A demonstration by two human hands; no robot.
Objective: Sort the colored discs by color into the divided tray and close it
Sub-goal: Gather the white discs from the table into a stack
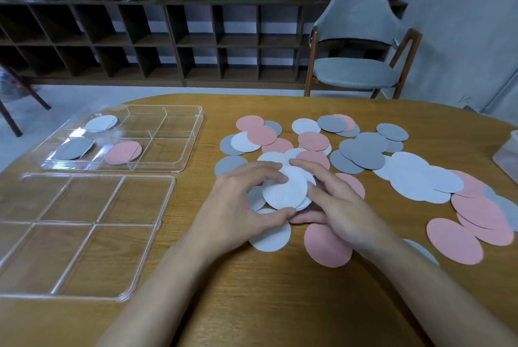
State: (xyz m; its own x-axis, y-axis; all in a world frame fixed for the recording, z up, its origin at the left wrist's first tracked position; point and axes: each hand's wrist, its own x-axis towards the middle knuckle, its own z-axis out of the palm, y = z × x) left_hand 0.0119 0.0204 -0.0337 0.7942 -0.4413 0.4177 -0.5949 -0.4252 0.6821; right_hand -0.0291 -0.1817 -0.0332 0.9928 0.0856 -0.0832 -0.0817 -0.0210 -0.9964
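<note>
Stack of white discs (pixel 286 192) held between left hand (pixel 238 206), right hand (pixel 339 206).

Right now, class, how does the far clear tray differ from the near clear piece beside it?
The far clear tray holds a white disc, a grey disc and a pink disc in separate compartments; the near clear piece holds none. The tray looks deeper, the piece shallower. Both are clear, divided into sections, on the table.

Two hands (pixel 241 206) (pixel 339 206), one tray (pixel 197 125), one lid (pixel 84 234)
</note>
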